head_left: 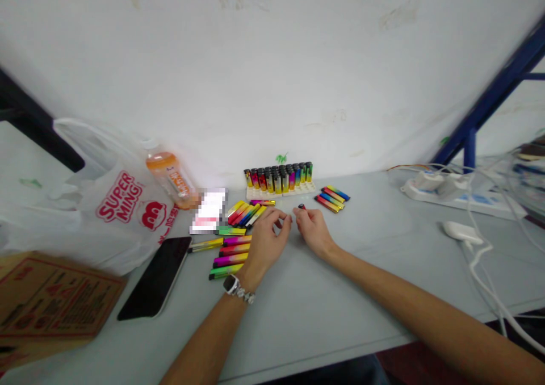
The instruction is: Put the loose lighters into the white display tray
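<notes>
A: What's biggest on the grey worktop [340,294]?

B: At 9 o'clock, a white plastic bag [106,203] with red print. A brown cardboard box [46,300] lies at 8 o'clock and a dark phone [155,277] lies face up beside it. An orange-capped bottle [170,178] leans against the bag. A white power strip [460,195] with cables sits at 2 o'clock.

A: And the lighters?

B: A tray of upright lighters [279,180] stands at 12 o'clock against the wall. Loose rainbow lighters [230,249] lie flat at 10 o'clock of the left hand [266,243], with a smaller pile [332,197] at 1 o'clock of the right hand [313,229].

A: What about the hands?

B: They are near each other at the middle. The right-hand fingers [304,214] pinch 1 small lighter [302,206], which pokes out at 12 o'clock just above the fingertips. The left fingers [283,220] are curled loosely, tips close to the right hand; I can't tell whether they grip anything. A wristwatch [233,285] sits on the left wrist.
</notes>
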A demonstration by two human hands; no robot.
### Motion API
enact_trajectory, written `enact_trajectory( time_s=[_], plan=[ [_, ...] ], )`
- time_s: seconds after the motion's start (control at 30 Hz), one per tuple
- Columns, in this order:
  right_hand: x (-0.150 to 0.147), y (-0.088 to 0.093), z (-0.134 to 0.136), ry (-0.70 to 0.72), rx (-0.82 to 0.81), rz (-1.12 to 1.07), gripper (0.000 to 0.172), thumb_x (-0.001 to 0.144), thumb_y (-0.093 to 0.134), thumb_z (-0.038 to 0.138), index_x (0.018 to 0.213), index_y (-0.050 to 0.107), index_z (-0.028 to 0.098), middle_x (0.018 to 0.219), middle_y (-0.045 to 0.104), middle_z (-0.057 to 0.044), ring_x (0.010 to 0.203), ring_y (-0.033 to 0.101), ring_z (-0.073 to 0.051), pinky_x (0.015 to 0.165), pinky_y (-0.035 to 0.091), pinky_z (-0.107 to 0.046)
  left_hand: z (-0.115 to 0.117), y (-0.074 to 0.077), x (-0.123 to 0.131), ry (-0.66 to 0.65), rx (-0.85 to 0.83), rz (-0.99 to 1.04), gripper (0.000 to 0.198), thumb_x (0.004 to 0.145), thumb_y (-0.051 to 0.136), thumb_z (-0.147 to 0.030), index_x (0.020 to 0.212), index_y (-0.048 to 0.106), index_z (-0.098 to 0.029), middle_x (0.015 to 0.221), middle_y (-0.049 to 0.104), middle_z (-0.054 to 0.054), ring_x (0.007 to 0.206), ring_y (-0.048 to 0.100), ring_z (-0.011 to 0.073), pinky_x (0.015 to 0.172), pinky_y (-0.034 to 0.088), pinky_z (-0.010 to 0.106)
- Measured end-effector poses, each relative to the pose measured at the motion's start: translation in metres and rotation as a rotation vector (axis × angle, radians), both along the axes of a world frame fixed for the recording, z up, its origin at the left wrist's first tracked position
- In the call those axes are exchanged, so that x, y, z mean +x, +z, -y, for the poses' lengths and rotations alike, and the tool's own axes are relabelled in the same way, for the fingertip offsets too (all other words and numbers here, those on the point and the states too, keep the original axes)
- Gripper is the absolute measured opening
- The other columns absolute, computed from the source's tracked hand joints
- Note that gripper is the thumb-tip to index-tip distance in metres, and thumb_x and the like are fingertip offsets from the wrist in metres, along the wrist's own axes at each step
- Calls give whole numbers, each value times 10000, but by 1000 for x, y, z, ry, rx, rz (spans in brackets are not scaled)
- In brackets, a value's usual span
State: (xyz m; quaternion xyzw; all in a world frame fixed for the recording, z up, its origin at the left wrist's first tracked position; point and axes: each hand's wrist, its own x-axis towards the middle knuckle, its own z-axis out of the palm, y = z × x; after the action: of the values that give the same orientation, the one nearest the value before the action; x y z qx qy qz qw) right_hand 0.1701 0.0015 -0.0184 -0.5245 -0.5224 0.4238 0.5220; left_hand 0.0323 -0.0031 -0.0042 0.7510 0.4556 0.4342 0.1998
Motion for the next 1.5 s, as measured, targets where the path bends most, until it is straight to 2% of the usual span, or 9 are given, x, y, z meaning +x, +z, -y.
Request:
enact_trajectory(
  time_s=[0.33, 0.53, 0.77, 0.93, 1.03, 1.23, 1.37, 1.43, 1.5],
  plan=[
    [2, 2, 3, 100, 50, -63, 601, 832, 506, 700, 505, 417, 203, 450, 285, 59, 476, 261, -84, 483, 198, -265, 2, 1, 2, -13, 2, -3, 193, 923, 544, -270, 761, 602, -184, 786, 563, 7, 687, 554, 117, 576, 410, 235],
    [2, 1, 1, 86, 28, -83, 565, 831, 528, 657, 507, 416, 208, 435, 290, 61, 469, 268, -87, 479, 214, -264, 2, 1, 3, -28, -10, 4, 200, 923, 541, -262, 749, 598, -182, 775, 556, 5, 673, 541, 114, 573, 405, 236],
    [0, 2, -1, 16, 20, -22, 415, 808, 485, 503, 519, 426, 212, 442, 328, 54, 469, 285, -95, 474, 218, -273, 2, 0, 4, -34, -19, 3, 189, 911, 544, -242, 737, 584, -179, 776, 545, 5, 677, 532, 118, 569, 394, 242],
    [0, 2, -3, 27, 38, -21, 438, 834, 486, 517, 530, 429, 206, 474, 345, 51, 484, 303, -93, 478, 238, -269, 2, -1, 4, -40, -21, -12, 190, 917, 538, -244, 744, 586, -182, 787, 555, 6, 692, 540, 121, 581, 398, 246],
    [-1, 2, -3, 66, 85, -47, 452, 870, 498, 563, 610, 467, 194, 528, 388, 54, 495, 325, -87, 478, 262, -254, 2, -1, 4, -48, -22, -17, 188, 919, 533, -245, 750, 588, -185, 795, 562, 6, 698, 544, 121, 587, 404, 244],
    [6, 6, -7, 232, 105, -143, 341, 919, 480, 580, 976, 467, 243, 533, 395, 113, 423, 340, -93, 431, 292, -216, 2, -1, 2, -46, -15, -26, 187, 926, 527, -263, 776, 610, -189, 794, 567, 10, 698, 538, 127, 595, 407, 246],
    [28, 14, -22, 170, 253, 79, 319, 877, 581, 524, 902, 568, 206, 759, 625, 2, 646, 561, -126, 553, 417, -236, 3, -1, 3, -71, -36, -23, 191, 929, 530, -266, 779, 619, -188, 816, 577, 17, 719, 548, 130, 608, 412, 250],
    [42, 20, -34, 86, 341, 234, 291, 834, 651, 472, 886, 632, 187, 822, 665, -31, 742, 601, -149, 622, 440, -252, 3, -2, 4, -76, -49, -26, 188, 929, 531, -266, 783, 622, -189, 824, 577, 17, 722, 547, 130, 611, 411, 251],
    [57, 25, -49, 41, 365, 348, 255, 822, 669, 413, 925, 657, 180, 778, 686, -30, 687, 603, -150, 600, 431, -256, 3, -4, 5, -82, -52, -42, 189, 930, 533, -272, 788, 627, -191, 831, 580, 16, 714, 537, 128, 611, 405, 254]
  ],
)
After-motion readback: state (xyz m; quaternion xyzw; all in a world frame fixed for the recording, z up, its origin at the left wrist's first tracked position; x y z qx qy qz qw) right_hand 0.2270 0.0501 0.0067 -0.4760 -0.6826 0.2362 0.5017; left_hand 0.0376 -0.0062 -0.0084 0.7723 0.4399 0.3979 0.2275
